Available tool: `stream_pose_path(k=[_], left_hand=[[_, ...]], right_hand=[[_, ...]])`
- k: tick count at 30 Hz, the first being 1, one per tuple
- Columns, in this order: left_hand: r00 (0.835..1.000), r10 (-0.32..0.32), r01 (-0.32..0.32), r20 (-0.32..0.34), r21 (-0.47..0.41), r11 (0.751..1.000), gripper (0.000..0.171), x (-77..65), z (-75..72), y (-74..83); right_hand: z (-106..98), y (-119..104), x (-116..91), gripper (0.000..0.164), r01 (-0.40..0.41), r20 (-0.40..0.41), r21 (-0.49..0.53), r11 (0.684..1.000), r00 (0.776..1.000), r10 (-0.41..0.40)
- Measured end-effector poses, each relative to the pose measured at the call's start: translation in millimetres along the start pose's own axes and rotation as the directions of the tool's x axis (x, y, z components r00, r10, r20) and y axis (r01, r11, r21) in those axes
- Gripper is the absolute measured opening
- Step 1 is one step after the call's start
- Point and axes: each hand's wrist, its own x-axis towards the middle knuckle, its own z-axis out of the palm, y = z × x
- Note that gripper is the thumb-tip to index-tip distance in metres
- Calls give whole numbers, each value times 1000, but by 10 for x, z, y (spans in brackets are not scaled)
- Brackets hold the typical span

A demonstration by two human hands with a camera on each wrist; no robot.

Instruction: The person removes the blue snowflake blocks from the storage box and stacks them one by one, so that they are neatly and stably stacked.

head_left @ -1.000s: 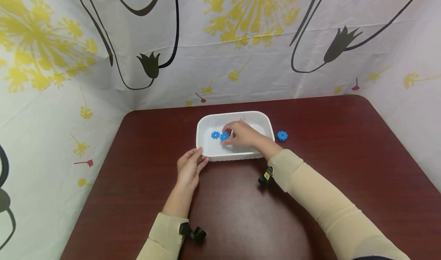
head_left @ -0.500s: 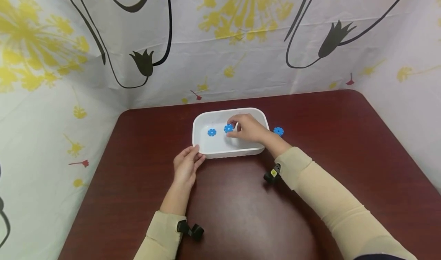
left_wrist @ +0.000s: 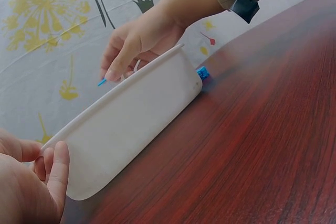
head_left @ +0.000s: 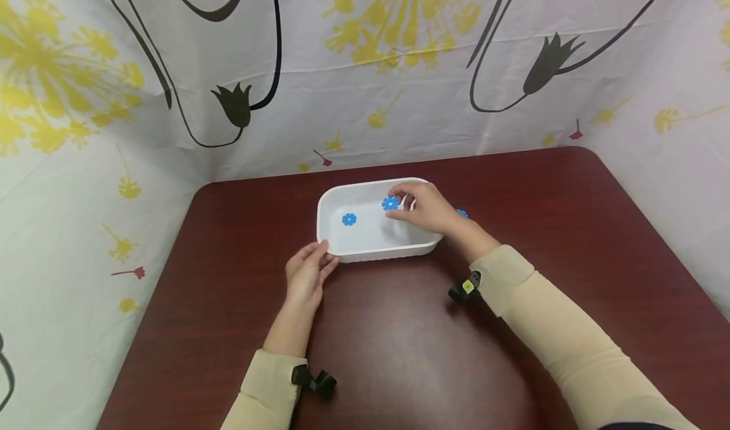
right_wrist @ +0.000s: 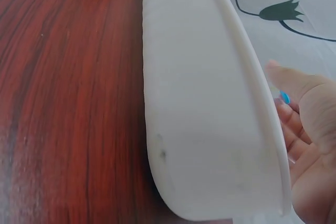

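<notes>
A white rectangular tray (head_left: 381, 253) stands on the dark red table. My left hand (head_left: 305, 277) grips its near left corner, thumb over the rim and fingers against the outer wall. Above the tray's right half, my right hand (head_left: 429, 211) pinches a blue notched plastic disc (head_left: 390, 203) between thumb and fingers. The left wrist view shows this disc edge-on just above the rim. Another blue disc (head_left: 349, 219) lies flat on the tray floor, left of the middle. Outside the tray's right end sit blue discs (left_wrist: 202, 72), mostly hidden by my right hand in the head view.
The wooden table (head_left: 388, 347) extends around the tray, its far edge close behind it. Patterned white cloth (head_left: 353, 101) hangs behind and along both sides. Each wrist carries a small black camera mount (head_left: 315, 380).
My right hand has lifted the pinched disc from beside the other disc and carried it rightward across the tray. My left hand keeps hold of the corner. The head view has shifted slightly.
</notes>
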Motion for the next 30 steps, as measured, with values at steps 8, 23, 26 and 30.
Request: stream_pose_path(k=[8,23,26,30], left_hand=[[1000,6,-6,6,15,1000,20,-8,-26,19],[1000,11,-11,4,-3,1000,15,-14,-11,11],[1000,9,-9,2,11,1000,17,-11,-12,7],[1000,5,-5,-1,15,1000,17,-5,-8,2]], right_hand=[[-88,38,-87,39,-15,-47,35,999,999,17],[-282,163,-219,38,-68,-100,1,998,993,68],[-325,196,-250,37,-71,-118,19,997,990,72],[-377,236,-292,36,-103,-137,46,994,985,108]])
